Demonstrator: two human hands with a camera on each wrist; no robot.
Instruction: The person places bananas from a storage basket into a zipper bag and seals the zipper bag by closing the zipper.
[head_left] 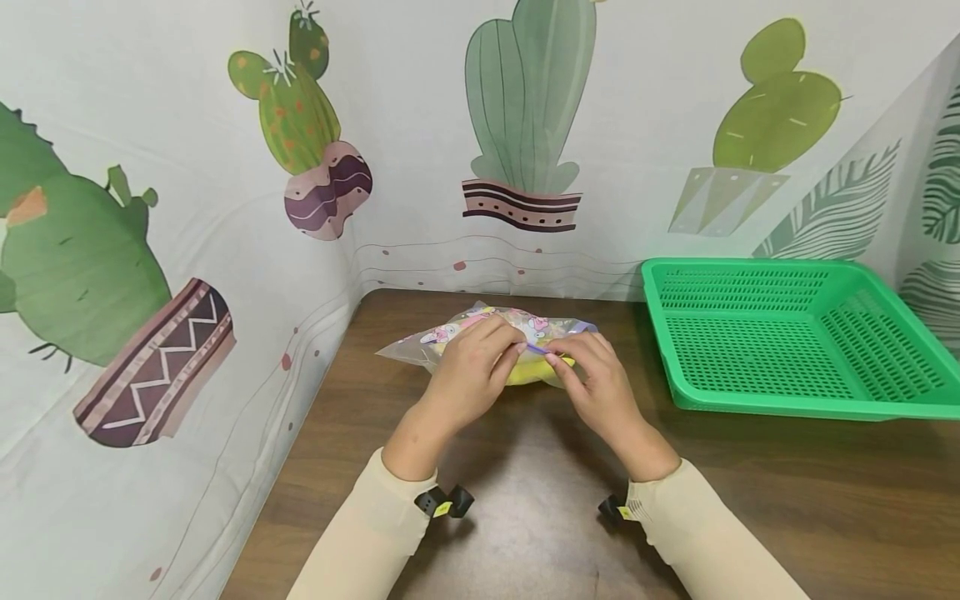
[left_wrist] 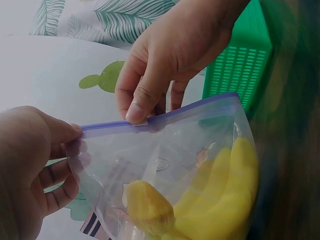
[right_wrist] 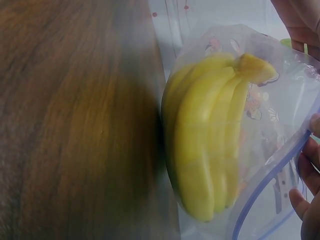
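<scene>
A clear zip bag with a purple seal strip and cartoon prints holds a bunch of yellow bananas. In the head view it is at the back of the table, seal toward the person. My left hand pinches the strip's left end between thumb and fingers. Farther along the strip, my right hand pinches it, thumb on a small pale slider, fingers behind. The left wrist view shows the bag's mouth stretched straight between both hands. The bananas' stem end points toward the left hand's side.
A green perforated plastic basket stands at the right of the brown wooden table. Behind and to the left hangs a white cloth printed with cacti. Each sleeve cuff has a black wrist camera.
</scene>
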